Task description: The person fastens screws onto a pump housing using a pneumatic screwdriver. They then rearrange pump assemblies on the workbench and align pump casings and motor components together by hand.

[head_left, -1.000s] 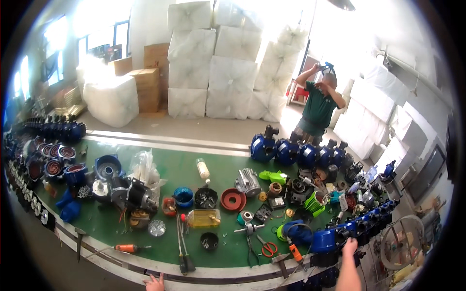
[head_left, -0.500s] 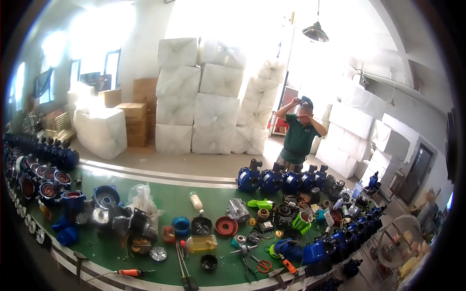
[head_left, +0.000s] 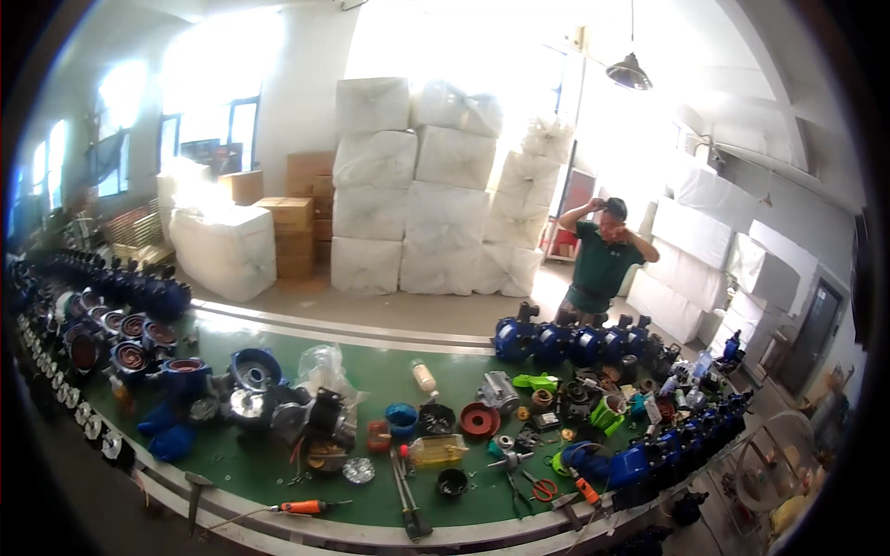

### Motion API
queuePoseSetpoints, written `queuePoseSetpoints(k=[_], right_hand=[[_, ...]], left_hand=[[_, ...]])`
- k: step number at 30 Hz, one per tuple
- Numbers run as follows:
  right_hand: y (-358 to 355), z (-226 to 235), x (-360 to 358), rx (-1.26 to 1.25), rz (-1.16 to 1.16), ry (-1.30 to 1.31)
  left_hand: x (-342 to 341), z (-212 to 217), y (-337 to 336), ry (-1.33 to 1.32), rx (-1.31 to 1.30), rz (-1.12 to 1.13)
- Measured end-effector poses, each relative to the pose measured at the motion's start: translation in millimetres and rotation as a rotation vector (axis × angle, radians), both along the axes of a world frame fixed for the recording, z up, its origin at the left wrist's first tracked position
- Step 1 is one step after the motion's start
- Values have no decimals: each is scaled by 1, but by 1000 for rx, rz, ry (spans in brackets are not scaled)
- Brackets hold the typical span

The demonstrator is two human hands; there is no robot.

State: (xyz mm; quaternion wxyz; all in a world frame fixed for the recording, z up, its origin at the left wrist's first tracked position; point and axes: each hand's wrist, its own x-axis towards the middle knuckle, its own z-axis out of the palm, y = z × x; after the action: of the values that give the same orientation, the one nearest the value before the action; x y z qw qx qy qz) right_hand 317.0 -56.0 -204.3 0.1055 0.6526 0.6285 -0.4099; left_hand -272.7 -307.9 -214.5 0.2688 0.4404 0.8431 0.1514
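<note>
Neither of my hands shows. Across the green-topped workbench [head_left: 232, 463] lie pump parts and tools. Along the near edge are an orange electric screwdriver [head_left: 304, 507], long-handled tools [head_left: 404, 496], red-handled scissors [head_left: 540, 486] and a second orange screwdriver [head_left: 588, 491]. A bottle of yellow liquid [head_left: 436, 451] lies on its side in the middle, close to a black bowl [head_left: 452, 483], a blue bowl [head_left: 401, 420] and a red-brown round part [head_left: 479, 421]. Toward the left, an opened blue pump housing [head_left: 256, 371] sits beside a clear plastic bag [head_left: 324, 372].
Blue pumps line the far edge [head_left: 556, 341], the right edge [head_left: 667, 459] and the left side [head_left: 139, 289]. Behind the bench stands a person in a green shirt [head_left: 603, 269], both hands raised to the head. White wrapped stacks [head_left: 408, 208] and cardboard boxes [head_left: 287, 232] stand farther back.
The whole view has shifted, so the bench and room sit farther right in the picture. The person opposite has lowered a dark cap or similar object from the head, as far as I can tell.
</note>
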Motion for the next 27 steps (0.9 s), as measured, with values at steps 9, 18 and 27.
queuePoseSetpoints(k=[9, 18, 27], right_hand=[[22, -91, 2, 223, 194, 118], [60, -75, -78, 297, 375, 217], [72, -51, -114, 206, 243, 150]], left_hand=[[-35, 2, -125, 12, -218, 388], [-20, -21, -138, -112, -88, 436], [3, 10, -156, -276, -332, 424]])
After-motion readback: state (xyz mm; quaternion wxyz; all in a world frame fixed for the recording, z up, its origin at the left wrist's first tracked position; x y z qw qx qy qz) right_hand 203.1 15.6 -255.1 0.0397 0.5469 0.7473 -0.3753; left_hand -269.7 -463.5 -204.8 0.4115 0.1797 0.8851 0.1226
